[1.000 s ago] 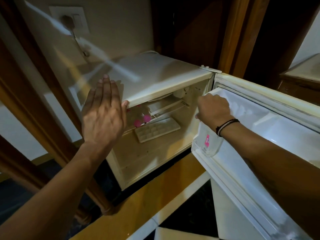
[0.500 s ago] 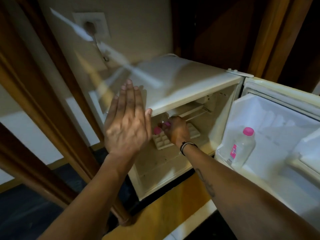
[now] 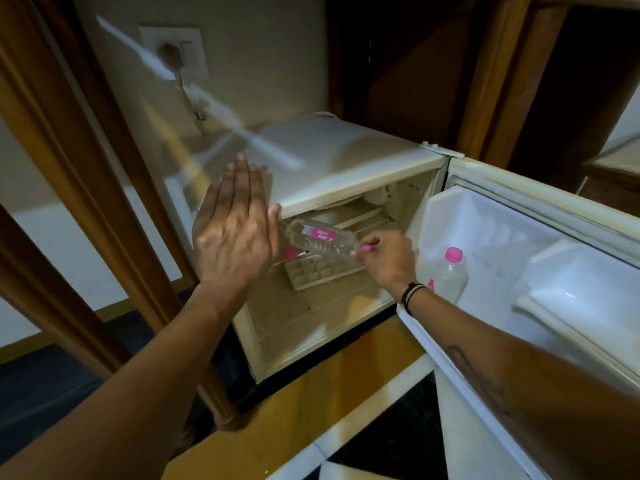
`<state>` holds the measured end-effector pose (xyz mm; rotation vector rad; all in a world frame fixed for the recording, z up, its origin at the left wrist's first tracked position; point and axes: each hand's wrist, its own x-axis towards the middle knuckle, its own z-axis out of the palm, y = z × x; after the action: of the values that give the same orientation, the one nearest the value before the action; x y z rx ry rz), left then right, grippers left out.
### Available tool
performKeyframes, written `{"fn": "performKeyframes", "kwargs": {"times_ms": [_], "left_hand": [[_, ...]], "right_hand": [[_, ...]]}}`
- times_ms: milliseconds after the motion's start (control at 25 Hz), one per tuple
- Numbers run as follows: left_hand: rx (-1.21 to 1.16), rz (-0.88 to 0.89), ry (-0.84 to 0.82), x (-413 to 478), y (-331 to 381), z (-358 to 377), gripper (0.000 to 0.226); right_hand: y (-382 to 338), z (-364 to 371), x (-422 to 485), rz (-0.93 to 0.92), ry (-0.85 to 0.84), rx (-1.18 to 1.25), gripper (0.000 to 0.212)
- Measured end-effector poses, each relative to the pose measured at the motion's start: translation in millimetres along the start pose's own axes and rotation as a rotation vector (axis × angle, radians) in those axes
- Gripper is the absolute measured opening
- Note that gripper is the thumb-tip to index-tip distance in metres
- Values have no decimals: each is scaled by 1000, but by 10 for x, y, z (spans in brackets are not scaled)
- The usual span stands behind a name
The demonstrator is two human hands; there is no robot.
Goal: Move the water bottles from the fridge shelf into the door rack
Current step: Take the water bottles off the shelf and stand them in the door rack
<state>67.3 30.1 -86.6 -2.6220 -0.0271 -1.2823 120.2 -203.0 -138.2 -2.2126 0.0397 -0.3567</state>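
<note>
A small white fridge stands open, its door swung out to the right. My right hand grips a clear water bottle by its pink cap, holding it sideways just in front of the shelf. Another pink cap shows on the shelf behind my left hand. One bottle with a pink cap stands upright in the door rack. My left hand is flat and open, with its thumb against the fridge's top front edge.
A white ice cube tray lies on the shelf under the held bottle. A wall socket with a plug sits above the fridge. Wooden frames flank the left; a white lidded door compartment sits right.
My right hand let go of the bottle in the door rack, reached into the shelf, gripped a second bottle and has drawn it out sideways. My left hand stayed by the fridge's top edge.
</note>
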Motion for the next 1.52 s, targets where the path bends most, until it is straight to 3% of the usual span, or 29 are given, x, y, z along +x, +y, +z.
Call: {"fn": "performKeyframes", "kwargs": {"times_ms": [160, 440, 720, 1080, 1240, 1320, 1400, 1520], "left_hand": [[-3, 5, -15, -7, 20, -126, 68], [-66, -10, -72, -31, 14, -156, 72], [-62, -24, -118, -22, 48, -277, 70], [-86, -18, -91, -27, 65, -276, 68], [-83, -23, -78, -41, 53, -265, 68], [-77, -34, -69, -34, 52, -232, 68], [-70, -31, -50, -34, 58, -194, 68], [-36, -41, -48, -15, 29, -112, 70]], "right_hand": [[-144, -812, -115, -63, 96, 25, 19], [-320, -1601, -293, -276, -75, -672, 9], [-61, -1559, -304, -237, -113, -983, 19], [214, -1266, -292, -116, -249, -1087, 29], [163, -1280, -225, -172, -182, -1154, 26], [101, -1173, -180, -271, -110, -1063, 21], [14, -932, -135, -354, -136, -821, 19], [-95, -351, -55, -522, -213, -533, 42]]}}
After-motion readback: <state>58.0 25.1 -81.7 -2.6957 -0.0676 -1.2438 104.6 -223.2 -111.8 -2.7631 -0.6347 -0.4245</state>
